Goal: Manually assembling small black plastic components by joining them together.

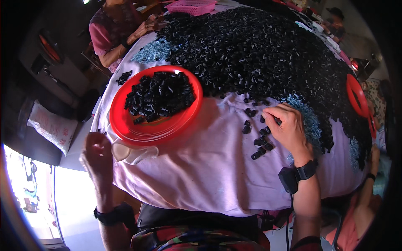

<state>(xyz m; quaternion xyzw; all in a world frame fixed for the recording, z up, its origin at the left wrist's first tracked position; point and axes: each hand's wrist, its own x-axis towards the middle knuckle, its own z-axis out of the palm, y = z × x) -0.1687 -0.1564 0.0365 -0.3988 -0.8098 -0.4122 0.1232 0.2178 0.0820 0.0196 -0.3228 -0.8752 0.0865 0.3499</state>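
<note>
"What is in the containers around you?"

"The red plate [167, 133] on the left of the desk [217, 167] carries a mound of small black pieces [159, 96], with its rim mostly bare. Up at the far edge sits a pink basket [190, 6]; I can't make out its contents. Another red container [350, 85] stands at the far right, seen so aslant that I can't tell what it holds."

"And your right grip?"

"My right grip [285, 125] is over the pink cloth, thumb and fingers bent close together above some loose black pieces [261, 144]. Whether one is pinched there I cannot tell, since my own fingers cover the spot. The loose ones lie beneath and just below it, between me and the big black heap [251, 50]. A tangle of pale blue pieces [309, 121] lies right beside it, partly behind my wrist."

"The left one?"

"My left grip [97, 154] is raised by the left edge of the desk, fingers curled, near a limp whitish cloth [142, 154] below the plate. It's blurred, so I can't say whether it is closed around anything."

"What else is hard to see?"

"A co-worker's hand [146, 27] reaches the heap at upper left, its fingertips unclear. At lower right, another person's forearm [368, 167] is partly lost in the dark rim."
</note>
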